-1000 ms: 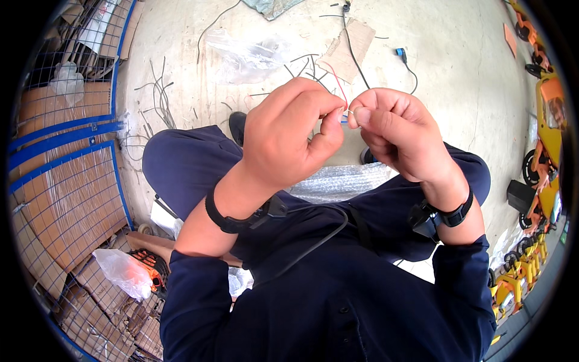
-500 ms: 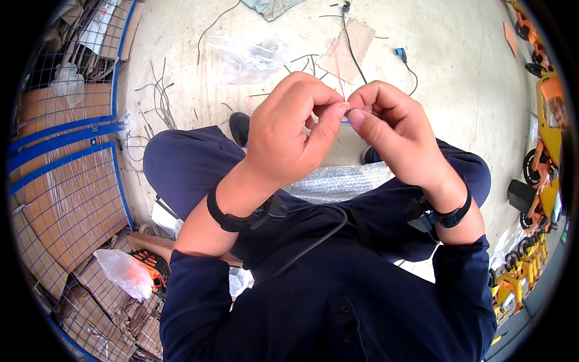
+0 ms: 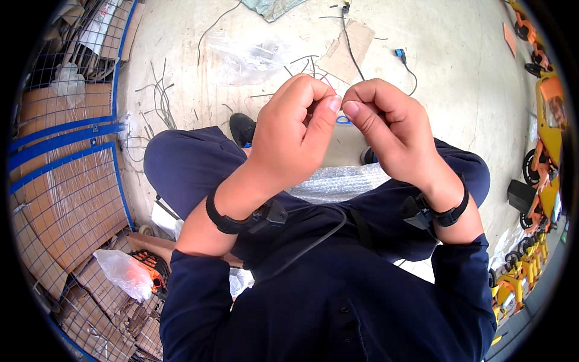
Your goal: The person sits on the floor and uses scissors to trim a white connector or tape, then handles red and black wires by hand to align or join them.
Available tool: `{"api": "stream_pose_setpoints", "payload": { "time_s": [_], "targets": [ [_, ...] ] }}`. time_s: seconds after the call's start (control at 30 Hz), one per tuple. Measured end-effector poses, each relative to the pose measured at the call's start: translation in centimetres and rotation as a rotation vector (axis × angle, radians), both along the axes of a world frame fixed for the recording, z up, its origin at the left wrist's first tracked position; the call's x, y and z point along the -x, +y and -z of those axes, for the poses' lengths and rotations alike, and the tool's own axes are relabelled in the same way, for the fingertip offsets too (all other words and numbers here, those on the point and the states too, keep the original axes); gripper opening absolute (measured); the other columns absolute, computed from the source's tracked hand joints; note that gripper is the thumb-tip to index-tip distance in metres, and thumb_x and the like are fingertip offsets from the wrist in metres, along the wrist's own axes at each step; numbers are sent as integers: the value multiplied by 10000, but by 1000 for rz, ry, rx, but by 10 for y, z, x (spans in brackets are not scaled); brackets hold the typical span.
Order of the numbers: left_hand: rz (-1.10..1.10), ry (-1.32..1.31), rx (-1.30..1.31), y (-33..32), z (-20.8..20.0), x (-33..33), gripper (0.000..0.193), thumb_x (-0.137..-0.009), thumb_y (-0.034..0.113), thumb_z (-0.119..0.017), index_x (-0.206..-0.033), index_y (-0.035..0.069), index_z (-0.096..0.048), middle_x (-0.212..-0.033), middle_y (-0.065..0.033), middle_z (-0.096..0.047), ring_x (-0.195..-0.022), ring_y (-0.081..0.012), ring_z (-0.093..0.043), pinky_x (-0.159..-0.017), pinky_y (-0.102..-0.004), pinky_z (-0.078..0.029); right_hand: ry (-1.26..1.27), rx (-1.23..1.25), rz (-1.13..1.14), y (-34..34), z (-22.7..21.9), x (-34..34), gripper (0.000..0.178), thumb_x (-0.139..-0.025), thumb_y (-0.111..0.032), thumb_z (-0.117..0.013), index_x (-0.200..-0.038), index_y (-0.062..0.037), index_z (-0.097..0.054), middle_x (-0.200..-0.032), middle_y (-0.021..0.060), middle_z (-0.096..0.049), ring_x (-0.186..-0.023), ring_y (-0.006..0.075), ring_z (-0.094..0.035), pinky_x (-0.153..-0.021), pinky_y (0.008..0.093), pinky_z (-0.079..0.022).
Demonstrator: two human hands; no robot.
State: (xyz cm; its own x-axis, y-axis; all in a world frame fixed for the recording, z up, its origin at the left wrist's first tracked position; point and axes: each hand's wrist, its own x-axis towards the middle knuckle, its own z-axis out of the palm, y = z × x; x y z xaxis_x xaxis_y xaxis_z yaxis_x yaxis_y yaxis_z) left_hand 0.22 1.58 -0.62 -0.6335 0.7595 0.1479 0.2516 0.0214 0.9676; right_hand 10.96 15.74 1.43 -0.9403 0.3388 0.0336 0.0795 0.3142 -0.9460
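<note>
My left hand (image 3: 291, 134) and my right hand (image 3: 395, 134) are raised close together over my lap, thumbs and forefingers pinched. A thin red wire (image 3: 327, 77) curves up behind the left fingertips, apparently coming from that pinch. Just under the right fingertips a small blue loop (image 3: 344, 120) shows; whether it is joined to the red wire I cannot tell. What the right fingertips grip is too small and covered to make out. Both wrists wear black straps with small black devices.
Wire offcuts (image 3: 161, 99), clear plastic film (image 3: 253, 57), a cardboard piece (image 3: 348, 51) and a black cable with a blue connector (image 3: 401, 54) lie on the floor. Bubble wrap (image 3: 338, 183) is between my legs. A blue mesh cage (image 3: 72, 134) stands left; yellow-orange machines (image 3: 549, 139) line the right.
The red strand stood up straight from between the fingertips; now it bends low behind the left hand. The fingertips have parted slightly, and the blue loop shows more.
</note>
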Motion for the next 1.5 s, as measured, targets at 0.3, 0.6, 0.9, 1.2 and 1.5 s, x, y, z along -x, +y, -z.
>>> {"api": "stream_pose_setpoints", "payload": {
  "time_s": [0.3,0.6,0.9,1.2,1.5],
  "targets": [
    [192,-485,40,-6,-10,6,187,-1003,205,-482,-958,32,-539,-717,-4,-529,-615,-57,-488,-551,-205,-429,-197,548,-67,7,-15,1,148,-944,-143,-593,-969,-3,-631,-730,-53,-547,-647,9,-406,-558,186,-335],
    [316,-804,-140,-7,-12,6,211,-1010,214,-469,-962,20,-535,-736,-19,-551,-614,-73,-520,-550,-228,-467,-88,962,-243,11,-1,1,155,-965,-141,-544,-1024,-10,-602,-830,54,-673,-478,18,-337,-427,194,-241],
    [385,-914,-200,-9,-9,7,228,-1012,227,-461,-969,12,-524,-755,-44,-560,-617,-110,-547,-562,-243,-491,-105,1095,-259,10,-4,1,148,-970,-158,-546,-949,-12,-545,-609,-43,-401,-456,37,-234,-420,226,-175],
    [269,-683,-167,-6,-6,6,196,-1005,217,-484,-972,30,-531,-755,-20,-547,-607,-76,-511,-564,-224,-467,62,585,-145,6,6,1,113,-937,-123,-592,-983,-20,-591,-820,21,-618,-564,45,-408,-502,192,-326],
    [125,-365,-77,-5,0,4,185,-979,193,-530,-935,13,-539,-724,15,-530,-599,-26,-470,-537,-190,-413,346,-339,15,1,8,6,165,-786,47,-676,-918,-19,-601,-803,85,-621,-671,200,-613,-560,266,-481]
  ]
}}
